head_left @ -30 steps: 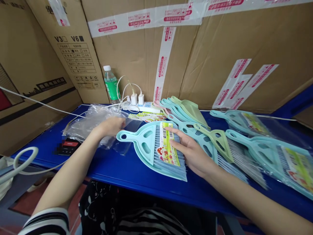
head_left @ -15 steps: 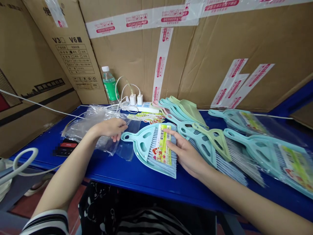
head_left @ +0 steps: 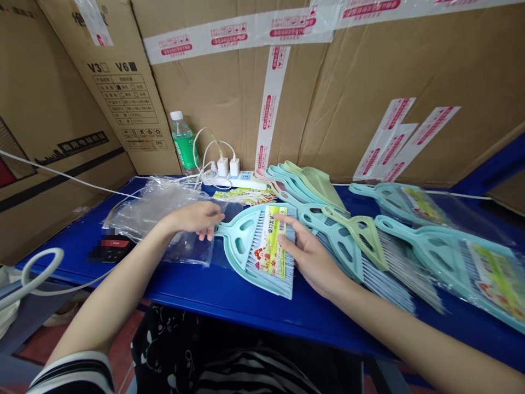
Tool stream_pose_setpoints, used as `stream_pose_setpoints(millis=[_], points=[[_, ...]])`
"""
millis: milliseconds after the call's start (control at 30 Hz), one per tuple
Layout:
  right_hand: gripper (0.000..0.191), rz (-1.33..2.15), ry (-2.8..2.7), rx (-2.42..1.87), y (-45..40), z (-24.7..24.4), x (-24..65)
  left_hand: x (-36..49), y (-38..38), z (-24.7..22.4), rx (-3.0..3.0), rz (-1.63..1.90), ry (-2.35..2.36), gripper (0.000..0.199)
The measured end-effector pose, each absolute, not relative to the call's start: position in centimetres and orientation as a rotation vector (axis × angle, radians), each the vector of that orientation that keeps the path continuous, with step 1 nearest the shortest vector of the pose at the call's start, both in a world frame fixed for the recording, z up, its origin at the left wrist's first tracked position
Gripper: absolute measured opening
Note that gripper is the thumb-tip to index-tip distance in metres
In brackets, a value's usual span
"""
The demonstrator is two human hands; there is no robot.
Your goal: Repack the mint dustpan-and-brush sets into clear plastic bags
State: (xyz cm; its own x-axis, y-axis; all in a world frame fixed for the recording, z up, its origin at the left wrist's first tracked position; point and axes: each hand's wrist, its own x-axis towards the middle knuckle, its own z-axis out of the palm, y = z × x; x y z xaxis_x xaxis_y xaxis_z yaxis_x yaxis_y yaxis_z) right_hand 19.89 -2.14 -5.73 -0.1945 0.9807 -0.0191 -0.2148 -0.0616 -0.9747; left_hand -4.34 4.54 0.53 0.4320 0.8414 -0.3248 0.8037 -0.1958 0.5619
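Note:
A light blue plastic dustpan [head_left: 241,241] lies on the blue table with a brush [head_left: 268,279] nested in it and a printed yellow-green card [head_left: 267,243] on top. My right hand [head_left: 307,254] grips this set across the card, thumb at the upper edge. My left hand [head_left: 191,219] pinches a clear plastic bag [head_left: 186,249] near its mouth, just left of the dustpan's handle. The handle's tip lies against the bag's opening, partly hidden by my left fingers.
Several stacked dustpans [head_left: 315,191] and a pale green one [head_left: 356,235] crowd the right, beside bagged sets [head_left: 484,268]. A water bottle [head_left: 184,143] and power strip [head_left: 233,179] stand against cardboard boxes [head_left: 229,98]. The blue table's front edge [head_left: 254,323] runs below.
The dustpan set has turned and slid left, its handle now reaching the bag's mouth. My left hand has moved slightly right, and the bag has shifted left.

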Motion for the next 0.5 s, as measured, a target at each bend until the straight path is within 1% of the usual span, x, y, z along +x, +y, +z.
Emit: stream_pose_setpoints(millis=[67,133,333,500], points=[[0.048,1.445,-1.203,-0.959,-2.2,-5.7,19.9,-4.2,4.4,0.7,2.052,0.063,1.520,0.023],[0.050,1.457,-1.219,-0.948,-2.2,-5.7,20.0,-4.1,4.3,0.9,2.049,0.059,1.523,0.022],[0.048,1.448,-1.220,-0.957,-2.0,-6.0,20.0,-3.9,4.2,0.5,1.918,0.098,1.250,0.025],[0.049,1.561,-1.112,-0.982,-2.1,-5.6,20.0,-3.5,4.5,-0.5,1.862,0.173,1.027,0.027]])
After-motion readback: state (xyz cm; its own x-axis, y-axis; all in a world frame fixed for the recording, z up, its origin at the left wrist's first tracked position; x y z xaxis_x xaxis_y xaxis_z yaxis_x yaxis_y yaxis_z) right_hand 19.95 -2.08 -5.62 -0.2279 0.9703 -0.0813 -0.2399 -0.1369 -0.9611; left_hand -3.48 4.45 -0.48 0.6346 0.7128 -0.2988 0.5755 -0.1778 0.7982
